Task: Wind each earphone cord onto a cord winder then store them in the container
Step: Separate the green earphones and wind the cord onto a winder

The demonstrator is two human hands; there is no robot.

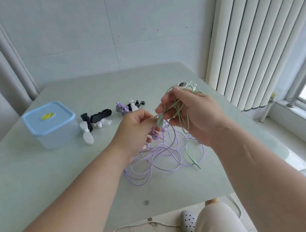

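You held both hands up over the table (40,190), close together. Your right hand (193,114) had its fingers curled round a loose bunch of the green cord (177,110), with loops running over and between those fingers. Your left hand (136,128) pinched a small green piece on that same cord with its fingertips, right beside your right fingers. From your right hand the green cord hung down to the table, and its plug (196,163) lay there, near your right wrist. The purple cord (150,161) lay in a messy tangle on the table, right under both hands. The purple earbuds (156,136) showed just below your left fingers; I could not tell if you held them. The container (52,130), with its blue lid on, stood well off to the left. The black and white cord winders (96,122) lay just beside it, between the container and your hands.
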